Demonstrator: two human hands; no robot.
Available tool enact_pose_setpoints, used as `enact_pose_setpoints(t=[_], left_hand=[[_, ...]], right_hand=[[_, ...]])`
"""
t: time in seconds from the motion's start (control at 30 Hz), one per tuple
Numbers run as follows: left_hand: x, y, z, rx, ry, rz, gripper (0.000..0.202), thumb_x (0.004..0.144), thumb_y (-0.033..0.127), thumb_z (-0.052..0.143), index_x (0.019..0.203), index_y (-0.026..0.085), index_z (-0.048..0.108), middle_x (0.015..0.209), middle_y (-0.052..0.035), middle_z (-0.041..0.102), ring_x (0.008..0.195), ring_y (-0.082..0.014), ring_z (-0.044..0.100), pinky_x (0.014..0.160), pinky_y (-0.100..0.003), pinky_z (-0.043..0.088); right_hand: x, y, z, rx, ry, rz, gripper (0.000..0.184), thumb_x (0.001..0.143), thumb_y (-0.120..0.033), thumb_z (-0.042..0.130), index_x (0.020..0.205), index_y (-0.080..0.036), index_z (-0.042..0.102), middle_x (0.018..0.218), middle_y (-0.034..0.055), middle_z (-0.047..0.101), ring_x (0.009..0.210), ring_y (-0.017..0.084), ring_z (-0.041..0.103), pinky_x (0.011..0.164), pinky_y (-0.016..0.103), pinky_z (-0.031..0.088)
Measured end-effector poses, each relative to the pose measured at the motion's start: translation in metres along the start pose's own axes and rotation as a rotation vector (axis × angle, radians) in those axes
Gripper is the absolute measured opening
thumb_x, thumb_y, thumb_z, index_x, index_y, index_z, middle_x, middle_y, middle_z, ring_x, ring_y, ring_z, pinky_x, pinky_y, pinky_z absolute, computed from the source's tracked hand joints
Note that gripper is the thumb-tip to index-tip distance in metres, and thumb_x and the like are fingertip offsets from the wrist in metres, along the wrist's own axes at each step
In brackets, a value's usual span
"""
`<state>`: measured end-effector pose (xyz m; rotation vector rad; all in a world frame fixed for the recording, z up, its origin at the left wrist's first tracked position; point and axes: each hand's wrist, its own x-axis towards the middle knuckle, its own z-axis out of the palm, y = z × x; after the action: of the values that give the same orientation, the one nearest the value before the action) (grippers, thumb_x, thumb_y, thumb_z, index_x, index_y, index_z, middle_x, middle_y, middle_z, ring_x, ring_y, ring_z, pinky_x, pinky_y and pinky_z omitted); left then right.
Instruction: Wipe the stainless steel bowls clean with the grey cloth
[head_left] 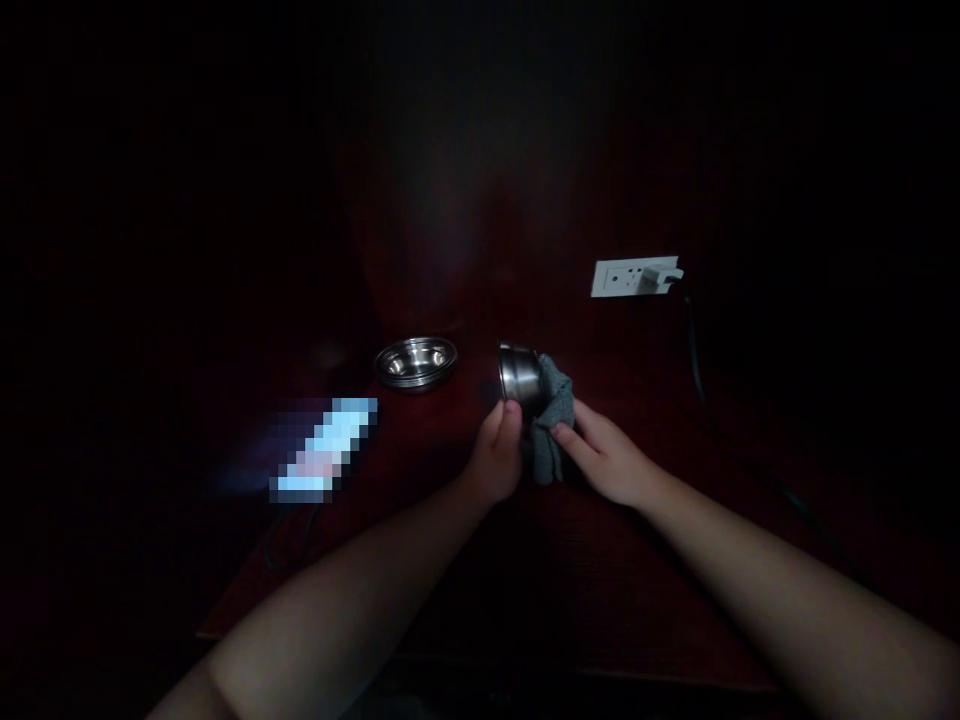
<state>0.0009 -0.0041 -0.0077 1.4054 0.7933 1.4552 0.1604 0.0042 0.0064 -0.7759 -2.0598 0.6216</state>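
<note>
A shiny metal bowl (520, 374) is tipped on its side above the table, its rim turned to the left. My left hand (499, 452) grips the bowl from below, with the thumb near the rim. On the bowl's right side, my right hand (600, 452) is closed on a grey-green cloth (553, 420) and presses it against the base. Part of the cloth hangs down between the two hands. The fingers behind the bowl and cloth are hidden.
Several nested metal bowls (416, 380) stand on the dark red table (600, 600), left of my hands. Nearer me lies a lit, blurred-out screen (326, 450) with a cable. A white wall socket (619, 279) holds a plug, whose dark cord (694, 350) runs down at the right. The surroundings are very dark.
</note>
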Motion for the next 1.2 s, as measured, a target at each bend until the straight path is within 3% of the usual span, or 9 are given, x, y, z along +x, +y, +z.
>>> enact_pose_setpoints(t=[0.23, 0.6, 0.77, 0.97, 1.2], left_hand=[[0.000, -0.002, -0.001, -0.055, -0.056, -0.049, 0.055, 0.091, 0.057, 0.034, 0.114, 0.015, 0.061, 0.119, -0.0111, 0.064, 0.112, -0.0232, 0.059, 0.101, -0.039, 0.043], [-0.002, -0.005, 0.002, -0.063, -0.145, -0.150, 0.060, 0.089, 0.062, 0.033, 0.116, 0.016, 0.060, 0.111, -0.0108, 0.067, 0.102, -0.0223, 0.063, 0.086, -0.035, 0.051], [0.000, -0.007, 0.002, 0.005, -0.061, -0.125, 0.059, 0.090, 0.060, 0.034, 0.114, 0.014, 0.061, 0.109, -0.0109, 0.068, 0.101, -0.0226, 0.062, 0.091, -0.037, 0.049], [0.005, -0.001, 0.002, 0.018, 0.082, -0.044, 0.054, 0.094, 0.053, 0.029, 0.118, 0.014, 0.059, 0.113, -0.0115, 0.066, 0.109, -0.0231, 0.060, 0.096, -0.038, 0.045], [0.002, 0.001, 0.002, 0.032, 0.043, -0.061, 0.055, 0.093, 0.055, 0.030, 0.115, 0.015, 0.061, 0.111, -0.0110, 0.067, 0.106, -0.0224, 0.061, 0.095, -0.038, 0.046]], right_hand=[[0.001, 0.009, 0.001, 0.000, 0.115, 0.054, 0.038, 0.094, -0.040, 0.043, 0.124, -0.018, 0.051, 0.125, 0.0116, 0.060, 0.111, 0.026, 0.058, 0.099, 0.046, 0.043], [0.002, 0.011, -0.004, -0.081, 0.154, -0.062, 0.044, 0.094, -0.037, 0.043, 0.134, -0.020, 0.044, 0.142, 0.0119, 0.047, 0.127, 0.029, 0.047, 0.107, 0.049, 0.036], [0.001, 0.005, -0.006, -0.140, 0.070, -0.155, 0.046, 0.093, -0.032, 0.046, 0.137, -0.021, 0.042, 0.147, 0.0117, 0.042, 0.132, 0.028, 0.041, 0.112, 0.048, 0.031], [0.000, -0.002, -0.004, -0.145, -0.051, -0.156, 0.042, 0.092, -0.030, 0.046, 0.134, -0.021, 0.046, 0.142, 0.0116, 0.046, 0.134, 0.027, 0.039, 0.110, 0.048, 0.035], [0.002, 0.004, -0.004, -0.144, 0.009, -0.100, 0.041, 0.093, -0.032, 0.045, 0.133, -0.021, 0.046, 0.139, 0.0118, 0.049, 0.127, 0.028, 0.048, 0.107, 0.050, 0.038]])
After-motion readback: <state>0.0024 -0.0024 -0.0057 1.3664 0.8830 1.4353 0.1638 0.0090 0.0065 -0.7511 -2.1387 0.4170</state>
